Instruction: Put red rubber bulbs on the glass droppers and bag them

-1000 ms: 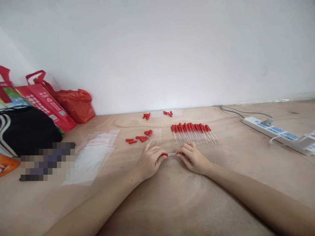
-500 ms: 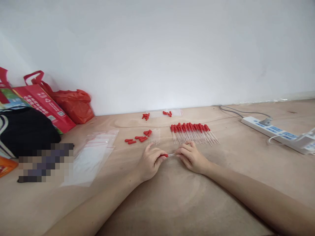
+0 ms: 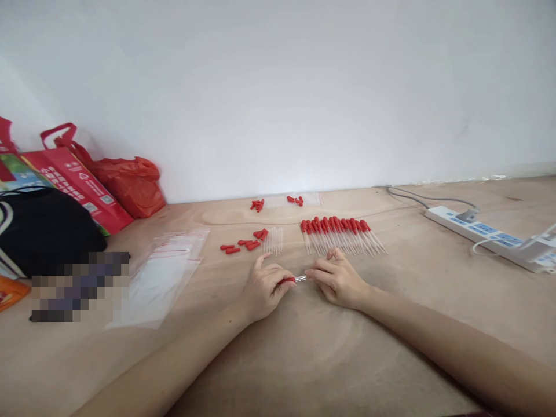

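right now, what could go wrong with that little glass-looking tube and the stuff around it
The clear tube looks thin, so it might crack or slip from the red bulb in the left hand if pushed at an angle. The right hand is close to the tips of the row of droppers, so a small swing could knock them askew.

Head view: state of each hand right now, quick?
Left hand: closed on the red bulb of a clear tube.
Right hand: fingers bent at the tube's other end; grip can't be told.
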### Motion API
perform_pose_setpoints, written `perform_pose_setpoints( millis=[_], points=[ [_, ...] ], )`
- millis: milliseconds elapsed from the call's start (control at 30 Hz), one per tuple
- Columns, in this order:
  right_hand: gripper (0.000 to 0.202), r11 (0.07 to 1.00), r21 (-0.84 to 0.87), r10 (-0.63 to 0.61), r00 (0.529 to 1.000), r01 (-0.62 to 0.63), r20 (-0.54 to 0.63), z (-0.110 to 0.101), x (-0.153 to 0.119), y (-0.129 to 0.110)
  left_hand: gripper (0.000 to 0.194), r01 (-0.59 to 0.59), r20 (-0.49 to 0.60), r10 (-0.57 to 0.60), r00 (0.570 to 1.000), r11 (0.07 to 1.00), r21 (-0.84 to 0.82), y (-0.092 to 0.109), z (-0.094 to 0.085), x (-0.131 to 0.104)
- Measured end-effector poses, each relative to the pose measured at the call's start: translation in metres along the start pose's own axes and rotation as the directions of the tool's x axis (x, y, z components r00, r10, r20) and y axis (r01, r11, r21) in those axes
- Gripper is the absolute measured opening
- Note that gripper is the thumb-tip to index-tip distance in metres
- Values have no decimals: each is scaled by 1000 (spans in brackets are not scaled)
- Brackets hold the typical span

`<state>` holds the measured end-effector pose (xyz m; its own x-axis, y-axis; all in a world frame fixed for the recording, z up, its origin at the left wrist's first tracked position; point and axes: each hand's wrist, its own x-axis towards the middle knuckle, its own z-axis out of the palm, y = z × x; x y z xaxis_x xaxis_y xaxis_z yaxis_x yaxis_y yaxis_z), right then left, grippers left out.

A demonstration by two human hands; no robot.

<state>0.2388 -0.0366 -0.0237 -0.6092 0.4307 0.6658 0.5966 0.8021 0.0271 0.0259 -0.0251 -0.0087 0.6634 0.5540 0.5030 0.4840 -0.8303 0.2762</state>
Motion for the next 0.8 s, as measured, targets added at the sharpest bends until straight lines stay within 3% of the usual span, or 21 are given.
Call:
perform_pose_setpoints(
  millis=[400, 700, 800],
  points=[
    [22, 998, -58, 6, 999, -4, 36, 7, 7, -12, 13, -38, -20, 40, 999, 996, 80, 2, 2, 0],
    [19, 988, -98, 137, 974, -121, 183, -2, 13, -9, 9, 20, -59, -11, 998, 987, 159, -5, -5, 5],
    [20, 960, -47, 280, 948, -276, 150, -1, 13, 1, 19, 127, -148, -95, 984, 967, 223, -16, -9, 4]
  ],
)
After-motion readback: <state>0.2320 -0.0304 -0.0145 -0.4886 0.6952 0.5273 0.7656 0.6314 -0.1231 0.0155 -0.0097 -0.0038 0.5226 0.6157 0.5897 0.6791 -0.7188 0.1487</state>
